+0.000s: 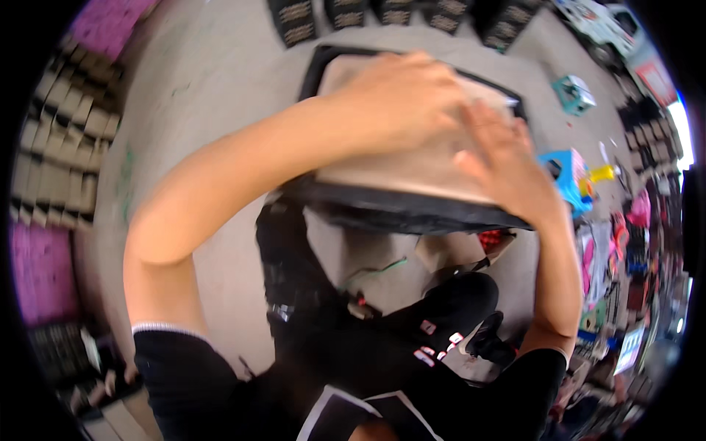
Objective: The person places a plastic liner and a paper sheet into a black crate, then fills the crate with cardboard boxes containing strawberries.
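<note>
In front of my knees stands a low table or box (380, 171) with a flat tan top and a thick black rim; which of the two it is I cannot tell. My left hand (408, 96) reaches across the far half of this top, its fingers bent and blurred. Close beside it, over the right part of the top, is my right hand (499, 157), thumb apart from the fingers and nothing visible in it. The fingertips of both hands nearly meet. A small shiny whitish piece (512, 102) shows at the far right rim.
Black boxes with printing (397, 14) line the far floor. To the right are a blue plastic stool (568, 165) with a yellow item (601, 173), and a teal-and-white stool (575, 95). Stacked cartons (66, 138) stand left. An open carton (447, 251) with red contents lies under the near rim.
</note>
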`<state>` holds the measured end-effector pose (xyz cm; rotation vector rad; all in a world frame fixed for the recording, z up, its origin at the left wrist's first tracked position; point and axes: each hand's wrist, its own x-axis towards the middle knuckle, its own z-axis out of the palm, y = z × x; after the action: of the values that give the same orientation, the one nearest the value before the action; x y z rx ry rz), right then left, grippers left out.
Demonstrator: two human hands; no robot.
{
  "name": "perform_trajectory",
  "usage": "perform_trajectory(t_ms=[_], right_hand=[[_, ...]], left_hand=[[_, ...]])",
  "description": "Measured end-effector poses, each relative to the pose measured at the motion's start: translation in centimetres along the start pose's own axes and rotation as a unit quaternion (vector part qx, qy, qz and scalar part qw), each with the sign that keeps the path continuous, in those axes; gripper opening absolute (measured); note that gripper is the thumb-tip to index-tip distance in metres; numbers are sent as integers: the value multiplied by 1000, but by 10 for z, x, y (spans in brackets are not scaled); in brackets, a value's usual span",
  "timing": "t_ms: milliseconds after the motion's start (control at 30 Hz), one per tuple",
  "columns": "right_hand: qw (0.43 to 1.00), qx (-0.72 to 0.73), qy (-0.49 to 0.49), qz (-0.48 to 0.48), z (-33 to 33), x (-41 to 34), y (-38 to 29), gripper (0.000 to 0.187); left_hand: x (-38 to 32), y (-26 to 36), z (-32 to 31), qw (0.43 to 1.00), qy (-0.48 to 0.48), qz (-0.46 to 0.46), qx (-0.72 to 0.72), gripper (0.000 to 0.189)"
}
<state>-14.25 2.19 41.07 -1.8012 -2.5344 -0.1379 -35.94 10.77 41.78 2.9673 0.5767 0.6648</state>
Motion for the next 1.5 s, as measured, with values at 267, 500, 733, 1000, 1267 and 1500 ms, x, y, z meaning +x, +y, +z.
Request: perform_trajectory(t_ms=[267, 500, 733, 1000, 1267, 1500], right_hand=[[978, 113, 135, -109, -13, -29, -71, 35], [806, 579, -99, -77, 195, -71, -240, 26], [891, 378, -66, -244, 216, -30, -320, 18], [813, 521, 59, -254, 18, -51, -181, 14], [783, 576, 140, 187, -36, 17, 2, 9], [867, 444, 130, 182, 10, 46, 41, 14]], left_hand=[[-66, 0, 33, 987, -89, -126, 34, 64], [-36, 9, 37, 991, -61, -115, 13, 67], [-43, 6, 35, 986, -80, -144, 6, 64], [-54, -3, 35, 996, -1, -63, 67, 58], [-36, 12, 17, 998, -18, -39, -35, 52], [-31, 18, 2, 983, -70, -113, -127, 54]])
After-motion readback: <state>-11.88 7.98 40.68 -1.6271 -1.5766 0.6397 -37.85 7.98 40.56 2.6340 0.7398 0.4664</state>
